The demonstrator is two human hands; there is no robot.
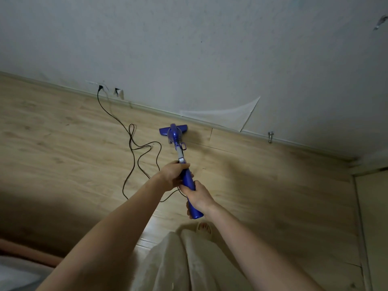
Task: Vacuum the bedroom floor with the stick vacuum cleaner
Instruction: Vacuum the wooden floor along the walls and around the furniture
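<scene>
A blue stick vacuum cleaner [176, 137] stands on the light wooden floor [63, 143], its flat head close to the skirting board of the white wall. My left hand [173, 175] grips the upper part of the blue handle. Just below it, my right hand [198, 197] grips the handle near its end. The black power cord [134, 143] runs in loops from the handle across the floor to a wall socket [100, 87].
Peeling wallpaper [231, 116] hangs off the wall above the skirting. A metal door stop [270, 136] sticks out at the wall's base. A bed edge [21, 263] lies at the bottom left. My light trousers and one slipper [204, 227] show below.
</scene>
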